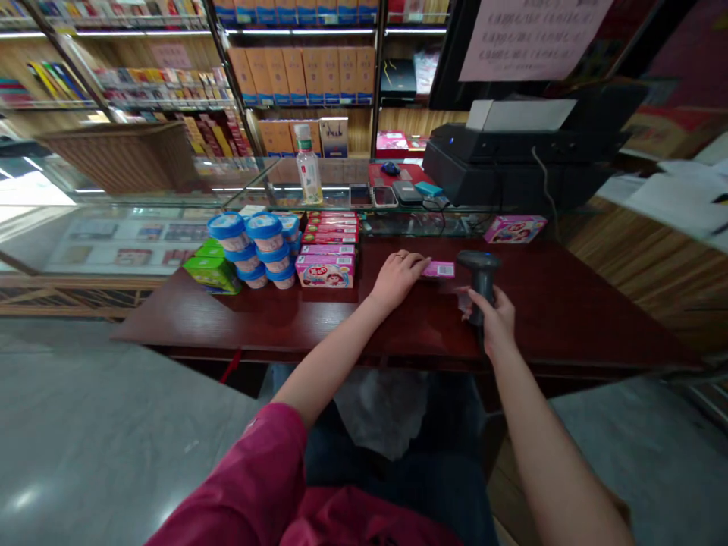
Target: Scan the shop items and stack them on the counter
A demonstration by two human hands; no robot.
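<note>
My right hand (497,322) is wrapped round the handle of a dark handheld barcode scanner (481,267), its head facing up and left above the desk. My left hand (400,277) has its fingers bent over the left end of a small pink box (439,269), whose white barcode label shows at the right. The scanner is just right of this box. To the left of my hands, similar pink boxes (325,273) stand in a row. Blue-lidded tubs (265,230) are stacked beside them, and green packs (213,267) sit at the far left of the group.
The dark red desk (546,303) spans the front. Another pink box (515,229) lies back right, below a black cash register (512,171). A bottle (308,171), phones (384,197) and a mouse (390,168) rest on the glass counter behind. Stocked shelves (301,110) line the back.
</note>
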